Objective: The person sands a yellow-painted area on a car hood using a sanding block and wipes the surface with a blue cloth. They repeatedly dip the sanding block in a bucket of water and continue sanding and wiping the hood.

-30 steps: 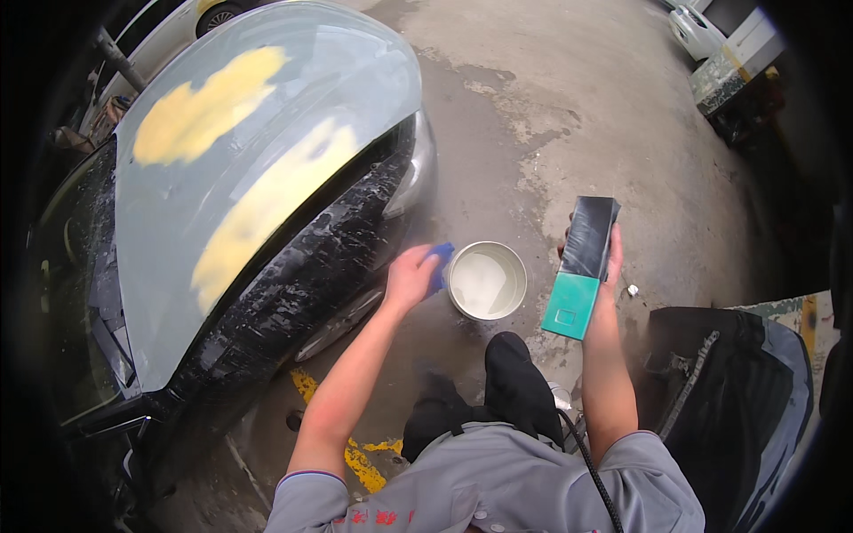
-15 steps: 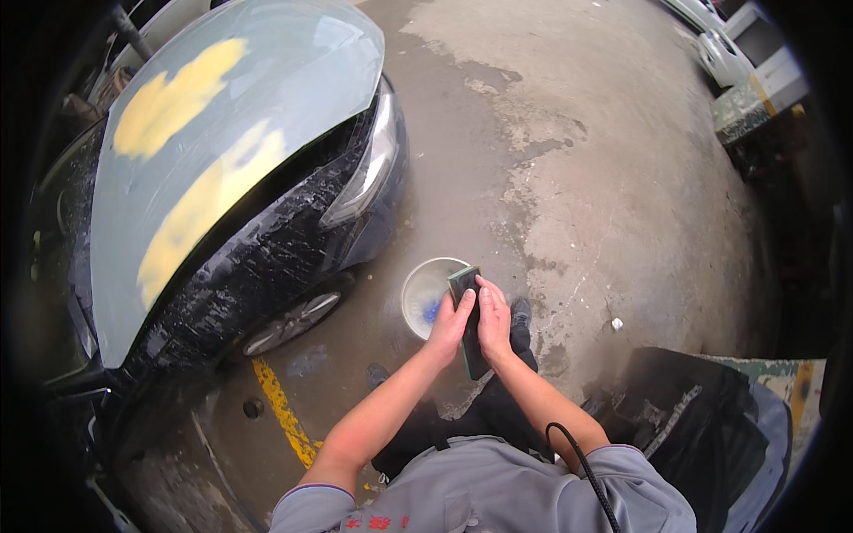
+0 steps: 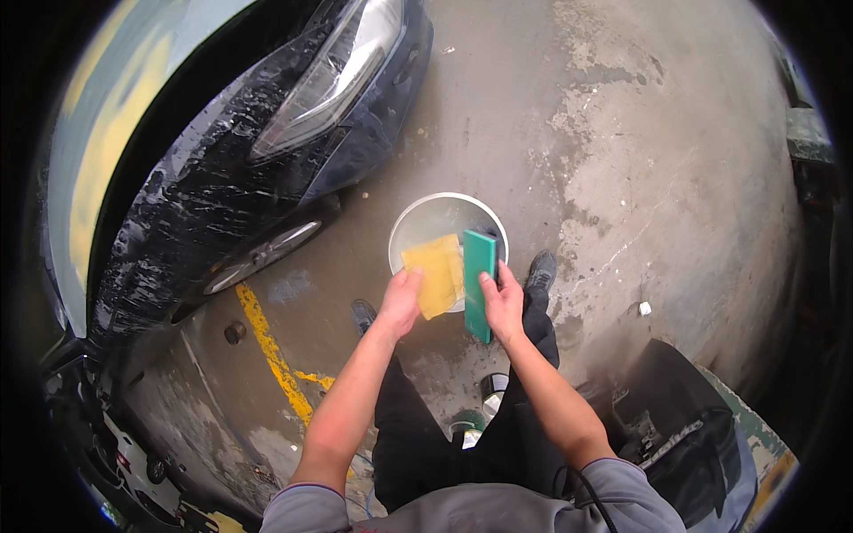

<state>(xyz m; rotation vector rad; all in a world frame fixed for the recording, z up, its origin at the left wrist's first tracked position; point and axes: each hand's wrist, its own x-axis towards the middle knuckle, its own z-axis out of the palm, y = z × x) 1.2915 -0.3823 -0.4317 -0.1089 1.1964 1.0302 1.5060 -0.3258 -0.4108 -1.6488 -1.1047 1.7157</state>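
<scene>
My left hand is closed on a yellow sheet of sandpaper, pinching its lower left edge. The sheet is creased and hangs over the bucket. In my right hand is a long, flat green sanding block, tilted, with my thumb on its near face and my fingers behind it. A narrow gap separates the sheet from the block. Both are above a round pale bucket on the floor in front of me; they hide part of its inside.
At left stands a dark car with a scuffed fender, a headlight and a grey hood with yellow patches. My shoes flank the bucket. Cans are between my legs. A black panel is at lower right.
The sandpaper has come off the block: its dark face covered the block before, and its yellow back shows now. My hands have moved apart. The view has tipped down, nearer the bucket.
</scene>
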